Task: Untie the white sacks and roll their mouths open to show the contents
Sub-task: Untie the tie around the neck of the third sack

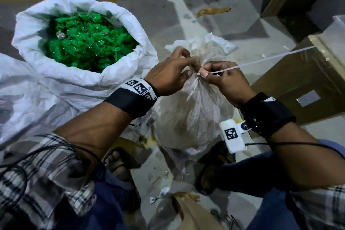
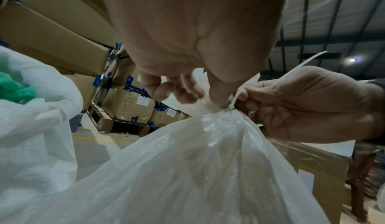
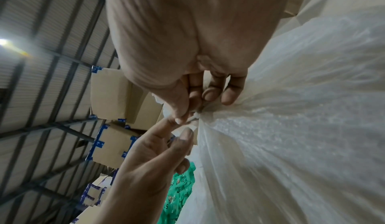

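A translucent white sack (image 1: pixel 192 110) stands tied between my feet, its neck bunched under a white cable tie (image 1: pixel 261 60) whose long tail sticks out to the right. My left hand (image 1: pixel 192 69) pinches the gathered neck just beside the tie's head. My right hand (image 1: pixel 205 71) pinches the cable tie at its head, thumb on top. The left wrist view shows the tie (image 2: pixel 233 102) cinched round the sack (image 2: pixel 208 170), with both hands at it. To the left, a second white sack (image 1: pixel 130 30) has its mouth rolled open, showing green packets (image 1: pixel 84 43).
Taped cardboard boxes (image 1: pixel 308 80) stand close on the right. A brown paper bag (image 1: pixel 190 211) lies near my knees and my sandalled foot (image 1: pixel 117 160) is by the sack. Clear plastic sheeting (image 1: pixel 15 99) spreads at left. Stacked cartons (image 2: pixel 129 105) sit on a pallet beyond.
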A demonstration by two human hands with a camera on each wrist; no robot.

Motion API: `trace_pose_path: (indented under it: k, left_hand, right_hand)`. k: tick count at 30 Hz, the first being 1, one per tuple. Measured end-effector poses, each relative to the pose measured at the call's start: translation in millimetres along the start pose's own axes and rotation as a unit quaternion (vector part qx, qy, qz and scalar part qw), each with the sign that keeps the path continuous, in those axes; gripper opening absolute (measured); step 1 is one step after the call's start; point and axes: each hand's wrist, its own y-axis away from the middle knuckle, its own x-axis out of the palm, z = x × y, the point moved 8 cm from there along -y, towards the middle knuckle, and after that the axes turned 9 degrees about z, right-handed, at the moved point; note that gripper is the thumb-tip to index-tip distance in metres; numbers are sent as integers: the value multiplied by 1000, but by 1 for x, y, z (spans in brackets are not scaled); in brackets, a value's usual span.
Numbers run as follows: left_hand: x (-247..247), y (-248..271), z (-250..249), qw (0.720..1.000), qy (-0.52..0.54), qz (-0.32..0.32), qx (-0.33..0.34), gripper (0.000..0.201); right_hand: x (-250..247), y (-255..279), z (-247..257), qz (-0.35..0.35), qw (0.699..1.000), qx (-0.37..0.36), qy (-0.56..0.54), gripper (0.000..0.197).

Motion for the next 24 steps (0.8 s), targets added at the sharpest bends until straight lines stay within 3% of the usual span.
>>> trace_pose_path:
  k: [4, 9, 12, 18, 24]
  left_hand:
    - [-7, 4, 3, 999, 10, -27, -14, 22]
    - [40, 9, -8, 994, -8, 97, -40, 64]
    - [32, 5, -5, 996, -43, 62, -41, 49]
    - [21, 2, -4, 995, -89, 44, -23, 27]
    - [24, 2, 13, 996, -41, 56, -57, 17]
  right_hand:
    - [4, 1, 5, 34, 995, -1, 90, 12]
    - [-20, -2, 9, -30, 984, 16, 175, 6]
    - [-14, -2, 6, -8, 971, 32, 236, 11]
    - [-6, -1, -5, 7, 979, 63, 195, 12]
    - [1, -1, -10, 14, 983, 62, 171, 12]
